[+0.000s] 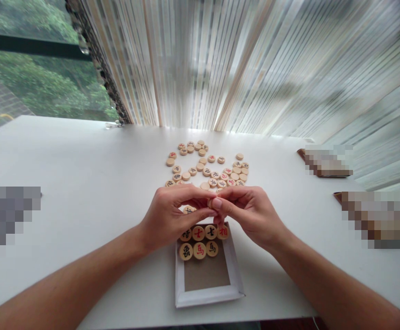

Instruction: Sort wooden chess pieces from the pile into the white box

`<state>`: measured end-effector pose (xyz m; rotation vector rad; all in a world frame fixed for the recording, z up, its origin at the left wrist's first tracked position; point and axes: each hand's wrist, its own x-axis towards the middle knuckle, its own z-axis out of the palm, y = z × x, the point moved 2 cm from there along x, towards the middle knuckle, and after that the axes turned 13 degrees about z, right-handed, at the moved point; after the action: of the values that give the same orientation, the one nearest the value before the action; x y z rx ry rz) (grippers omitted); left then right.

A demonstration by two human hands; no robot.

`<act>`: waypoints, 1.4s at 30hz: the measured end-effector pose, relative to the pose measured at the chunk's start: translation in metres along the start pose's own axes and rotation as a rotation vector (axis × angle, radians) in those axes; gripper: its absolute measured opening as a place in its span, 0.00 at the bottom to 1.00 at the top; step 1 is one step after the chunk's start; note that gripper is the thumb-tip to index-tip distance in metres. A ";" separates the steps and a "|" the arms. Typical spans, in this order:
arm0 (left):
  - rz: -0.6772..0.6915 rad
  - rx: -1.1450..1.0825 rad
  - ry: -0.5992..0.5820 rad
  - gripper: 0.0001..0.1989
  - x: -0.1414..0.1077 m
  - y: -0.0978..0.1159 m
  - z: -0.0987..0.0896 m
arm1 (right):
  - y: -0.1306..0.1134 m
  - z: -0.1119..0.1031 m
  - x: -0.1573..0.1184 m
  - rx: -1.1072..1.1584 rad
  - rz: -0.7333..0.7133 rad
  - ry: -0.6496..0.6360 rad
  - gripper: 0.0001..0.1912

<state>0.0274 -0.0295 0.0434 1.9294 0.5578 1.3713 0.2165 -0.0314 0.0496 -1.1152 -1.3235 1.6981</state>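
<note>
My left hand [172, 215] and my right hand [251, 213] meet above the far edge of a white box [208, 297]. Thumbs and fingers of both pinch one small round wooden piece [210, 203], mostly covered by the fingertips. Inside the box, wooden pieces with red or black characters lie face up in two rows. The nearer row has a black-marked piece [186, 251], a red-marked one [200, 250] and another black one [212, 248]. Bare brown bottom shows in the nearer part of the box. Another piece [189, 210] is partly visible behind my left hand.
Many loose wooden pieces [207, 171], some face up and some blank side up, are scattered on the white table [100, 174] beyond my hands. Blurred-out objects stand at the right and left. A striped curtain [193, 59] hangs behind the table, beside a window.
</note>
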 end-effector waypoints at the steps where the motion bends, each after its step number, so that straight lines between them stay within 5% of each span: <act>1: -0.003 -0.007 0.002 0.10 0.000 0.000 0.000 | 0.000 0.000 0.000 0.001 0.001 -0.007 0.16; 15: -0.019 -0.095 0.102 0.14 0.002 -0.006 -0.004 | 0.001 -0.001 0.002 0.125 -0.019 -0.105 0.17; 28: -0.029 -0.097 0.118 0.17 0.002 -0.011 -0.004 | 0.007 -0.008 0.006 0.119 -0.110 0.067 0.17; 42: 0.031 -0.041 0.078 0.16 0.003 -0.008 -0.003 | 0.008 -0.010 0.007 0.071 -0.111 0.107 0.06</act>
<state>0.0258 -0.0211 0.0400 1.8662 0.5348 1.4713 0.2225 -0.0234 0.0389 -1.0572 -1.2264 1.5708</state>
